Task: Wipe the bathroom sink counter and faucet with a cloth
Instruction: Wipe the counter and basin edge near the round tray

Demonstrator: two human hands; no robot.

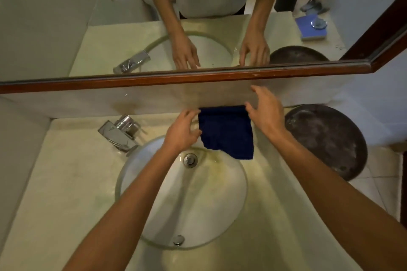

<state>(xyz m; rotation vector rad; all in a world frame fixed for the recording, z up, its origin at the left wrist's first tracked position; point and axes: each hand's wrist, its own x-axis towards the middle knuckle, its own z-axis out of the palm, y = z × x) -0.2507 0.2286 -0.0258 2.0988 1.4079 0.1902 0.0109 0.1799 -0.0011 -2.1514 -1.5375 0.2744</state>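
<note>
A dark blue cloth (226,131) hangs spread above the far side of the white oval sink (154,182). My left hand (181,131) pinches its upper left corner. My right hand (265,109) holds its upper right corner, fingers partly spread against the backsplash. The cloth's lower edge droops over the basin rim near the drain (190,160). A chrome faucet (120,133) stands on the cream counter (66,182) left of the cloth, and neither hand touches it.
A dark round pan (326,141) leans at the counter's right end. A wood-framed mirror (198,77) runs along the wall above the backsplash and reflects both hands. A wall closes the left side.
</note>
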